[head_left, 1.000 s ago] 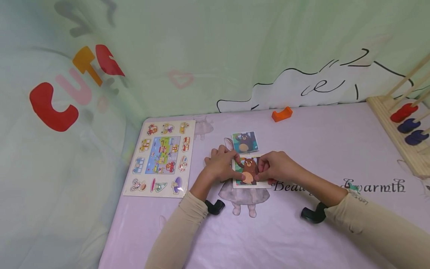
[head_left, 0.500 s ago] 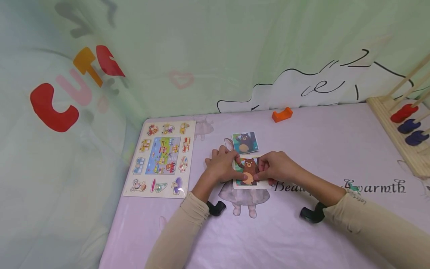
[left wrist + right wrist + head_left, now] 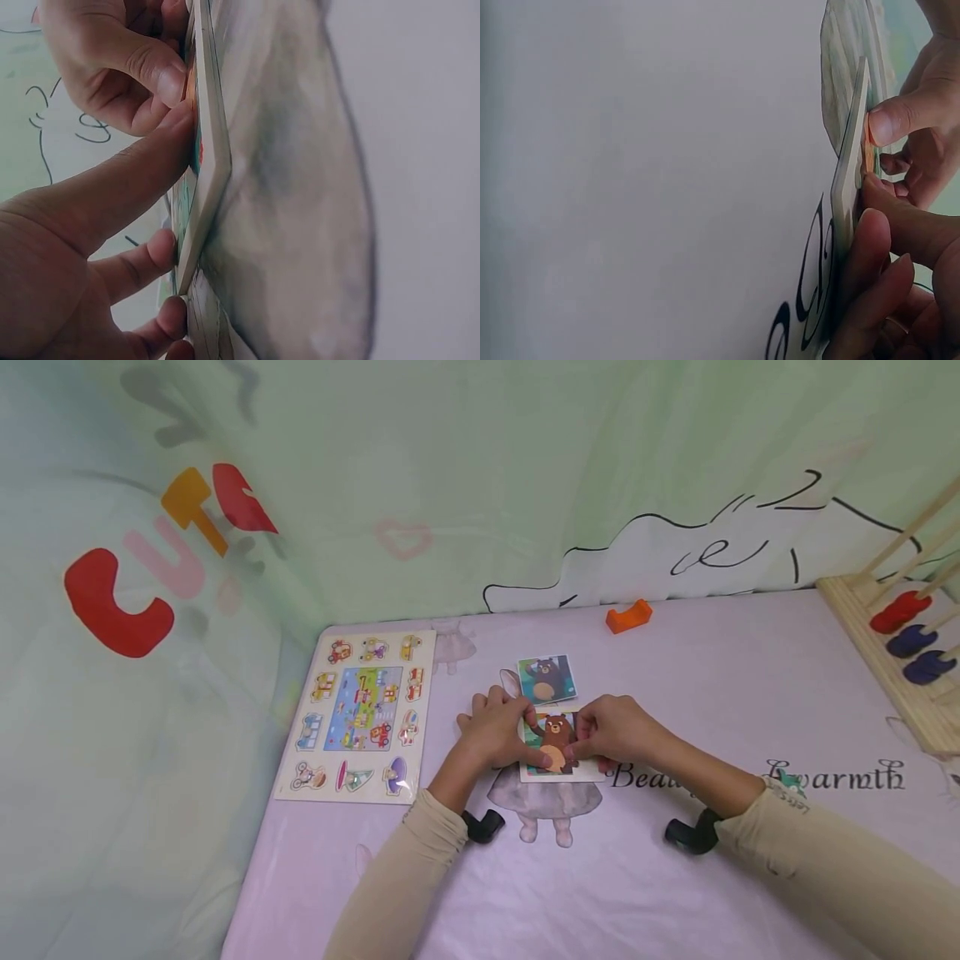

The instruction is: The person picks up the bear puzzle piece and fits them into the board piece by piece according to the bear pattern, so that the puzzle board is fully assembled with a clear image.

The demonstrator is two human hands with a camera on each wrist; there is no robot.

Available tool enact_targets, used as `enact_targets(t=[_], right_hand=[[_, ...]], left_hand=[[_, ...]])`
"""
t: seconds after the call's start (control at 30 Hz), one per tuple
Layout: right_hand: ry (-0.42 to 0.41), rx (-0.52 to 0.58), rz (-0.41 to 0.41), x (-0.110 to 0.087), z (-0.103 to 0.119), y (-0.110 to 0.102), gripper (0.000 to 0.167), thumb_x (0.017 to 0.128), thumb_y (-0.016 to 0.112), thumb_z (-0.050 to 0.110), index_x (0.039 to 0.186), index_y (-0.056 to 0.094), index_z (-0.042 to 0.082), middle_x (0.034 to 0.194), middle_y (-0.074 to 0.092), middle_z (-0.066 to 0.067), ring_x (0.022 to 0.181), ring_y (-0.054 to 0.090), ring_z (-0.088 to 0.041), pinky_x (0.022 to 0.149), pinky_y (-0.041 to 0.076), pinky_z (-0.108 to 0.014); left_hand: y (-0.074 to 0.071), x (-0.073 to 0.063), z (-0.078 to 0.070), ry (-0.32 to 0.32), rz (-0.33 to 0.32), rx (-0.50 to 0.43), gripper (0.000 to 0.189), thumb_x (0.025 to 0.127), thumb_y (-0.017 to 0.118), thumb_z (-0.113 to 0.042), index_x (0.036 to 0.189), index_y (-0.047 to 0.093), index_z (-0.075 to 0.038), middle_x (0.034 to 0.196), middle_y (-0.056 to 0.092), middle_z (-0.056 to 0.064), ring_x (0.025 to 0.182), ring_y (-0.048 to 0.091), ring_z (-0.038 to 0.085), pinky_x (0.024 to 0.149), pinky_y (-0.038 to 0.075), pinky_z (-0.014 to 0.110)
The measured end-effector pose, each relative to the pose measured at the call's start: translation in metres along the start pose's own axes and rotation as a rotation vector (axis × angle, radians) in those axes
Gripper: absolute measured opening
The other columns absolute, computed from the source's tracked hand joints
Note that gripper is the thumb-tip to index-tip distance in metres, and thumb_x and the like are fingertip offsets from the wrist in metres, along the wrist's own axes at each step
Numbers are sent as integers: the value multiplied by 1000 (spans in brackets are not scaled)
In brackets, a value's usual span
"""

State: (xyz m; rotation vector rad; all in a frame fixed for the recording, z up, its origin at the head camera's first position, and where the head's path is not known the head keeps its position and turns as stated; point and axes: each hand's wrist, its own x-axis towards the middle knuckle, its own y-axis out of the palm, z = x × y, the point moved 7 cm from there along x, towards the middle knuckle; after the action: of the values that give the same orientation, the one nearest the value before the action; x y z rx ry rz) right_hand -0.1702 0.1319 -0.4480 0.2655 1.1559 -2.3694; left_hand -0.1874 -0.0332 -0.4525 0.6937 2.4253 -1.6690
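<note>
A small bear puzzle (image 3: 557,732), a brown bear picture on a pale flat board, lies on the table between both hands. My left hand (image 3: 495,727) holds its left side, the thumb pressing on the picture and other fingers at the board's edge, as the left wrist view shows. From the right, my right hand (image 3: 618,731) pinches the picture's right part with thumb and forefinger, hiding that part. In the right wrist view both thumbs lie close together on the puzzle board (image 3: 847,180). Just beyond it lies a dark bear card (image 3: 547,678), touched by neither hand.
A vehicle peg puzzle (image 3: 352,714) lies at the left. An orange block (image 3: 628,616) sits near the back edge. At the right stands a wooden bead frame (image 3: 885,668) with red and blue beads. Black wrist-camera parts (image 3: 693,832) show beside the forearms.
Both hands stay at the bear puzzle, almost still. The right forearm has shifted very slightly to the left; nothing is let go.
</note>
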Motion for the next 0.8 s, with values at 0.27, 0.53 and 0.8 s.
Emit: enact_targets(t=[0.27,0.53,0.8], right_hand=[[-10,16,-8,-2,-1,0,29,85,83,29,74,63,12,58,58,1,48,60,-13,55,44,-28],[-29,37,6,-7,-9,-4,27,87,81,34,81,65,13,61,59,1,54,59,-14,59,43,-29],[-29,19,-28,-20,-23,-21,23,88,79,36,87,69,16,62,59,2,60,57,-15,62,40,-29]], left_hand=[[-1,-2,-2,-7,1,8,52,67,92,-55,96,58,-29,123,46,3,113,39,27,87,35,50],[-1,-3,-3,-11,-6,-10,51,66,92,-53,96,58,-29,123,46,2,113,39,27,89,35,52],[0,-1,-1,-13,-18,-12,51,66,93,-52,94,57,-29,121,46,3,111,39,27,88,35,51]])
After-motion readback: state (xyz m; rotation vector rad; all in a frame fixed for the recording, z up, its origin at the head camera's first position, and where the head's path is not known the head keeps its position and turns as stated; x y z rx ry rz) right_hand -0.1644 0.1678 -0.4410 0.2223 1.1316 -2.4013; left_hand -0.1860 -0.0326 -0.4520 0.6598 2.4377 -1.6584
